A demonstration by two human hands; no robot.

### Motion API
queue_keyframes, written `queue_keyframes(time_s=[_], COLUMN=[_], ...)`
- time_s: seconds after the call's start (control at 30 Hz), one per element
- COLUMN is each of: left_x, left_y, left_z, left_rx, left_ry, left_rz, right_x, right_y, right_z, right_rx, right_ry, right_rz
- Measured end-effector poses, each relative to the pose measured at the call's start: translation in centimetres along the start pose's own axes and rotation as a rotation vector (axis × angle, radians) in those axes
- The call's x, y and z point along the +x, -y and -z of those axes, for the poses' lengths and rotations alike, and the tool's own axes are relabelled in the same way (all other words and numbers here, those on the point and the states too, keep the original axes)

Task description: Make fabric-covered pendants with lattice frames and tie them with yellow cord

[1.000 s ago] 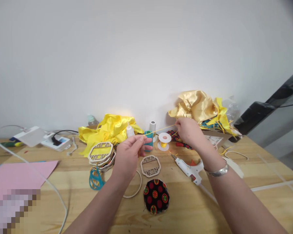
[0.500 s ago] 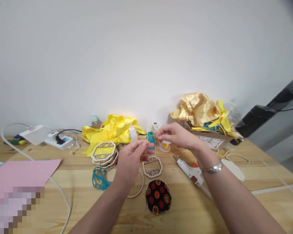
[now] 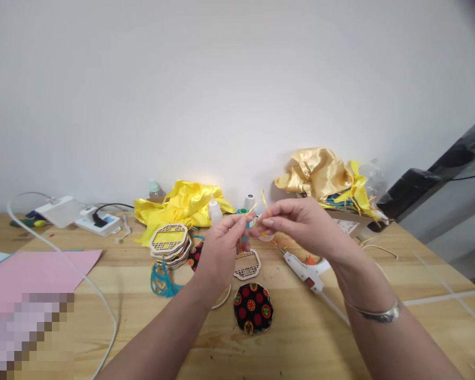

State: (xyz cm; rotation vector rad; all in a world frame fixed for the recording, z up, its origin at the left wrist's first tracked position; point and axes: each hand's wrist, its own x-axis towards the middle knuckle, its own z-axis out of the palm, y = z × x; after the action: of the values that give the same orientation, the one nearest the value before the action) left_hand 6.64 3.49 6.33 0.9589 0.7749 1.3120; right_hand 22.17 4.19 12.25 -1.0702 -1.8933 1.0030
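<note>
A thin yellow cord (image 3: 264, 197) is pinched between the fingertips of both hands, its ends sticking up. My left hand (image 3: 225, 245) is closed on it at the middle of the view. Close beside it, my right hand (image 3: 296, 221) also grips the cord, fingertips nearly touching the left ones. Below them lies a wooden lattice frame (image 3: 248, 276), its top partly hidden by the left hand. Nearer to me is a round black patterned fabric piece (image 3: 253, 309). Behind the fingers stands a teal thread spool (image 3: 244, 211), mostly covered.
A white glue gun (image 3: 306, 272) lies right of the frame. Stacked lattice frames (image 3: 169, 240), a teal cord bundle (image 3: 163, 279) and yellow satin (image 3: 182, 203) sit at left. Gold satin (image 3: 319, 169) is piled back right. A white cable (image 3: 87, 285) crosses the left side near pink paper (image 3: 43, 272).
My hands have come closer together, the right one moving nearer the left. The cord's raised loop has become separate upright ends. The view has shifted slightly.
</note>
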Motion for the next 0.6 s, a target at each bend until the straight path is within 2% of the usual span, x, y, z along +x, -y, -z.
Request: queue_keyframes(time_s=[0.07,0.17,0.27,0.33,0.47,0.6], left_x=[-0.2,-0.5,-0.4,-0.2,0.2,0.3], left_y=[0.2,0.7,1.1,1.3,1.5,1.7], left_z=[-0.5,-0.1,0.9,1.6,2.2,2.5], left_rx=[-0.014,0.002,-0.010,-0.032,-0.071,-0.099], left_ry=[0.058,0.005,-0.086,-0.108,-0.127,-0.132], left_rz=[0.027,0.055,0.046,0.040,0.053,0.067], right_x=[-0.1,-1.2,-3.6,-5.5,-8.0,-8.7], right_y=[0.3,-0.7,-3.3,-5.5,-9.0,-10.4], right_z=[-0.9,-0.7,0.3,0.5,-0.5,-1.1], right_rx=[-0.026,-0.237,-0.657,-0.849,-1.029,-1.108], right_ry=[0.044,-0.018,-0.101,-0.037,-0.017,-0.033], right_rz=[0.047,0.026,-0.088,-0.160,-0.293,-0.325])
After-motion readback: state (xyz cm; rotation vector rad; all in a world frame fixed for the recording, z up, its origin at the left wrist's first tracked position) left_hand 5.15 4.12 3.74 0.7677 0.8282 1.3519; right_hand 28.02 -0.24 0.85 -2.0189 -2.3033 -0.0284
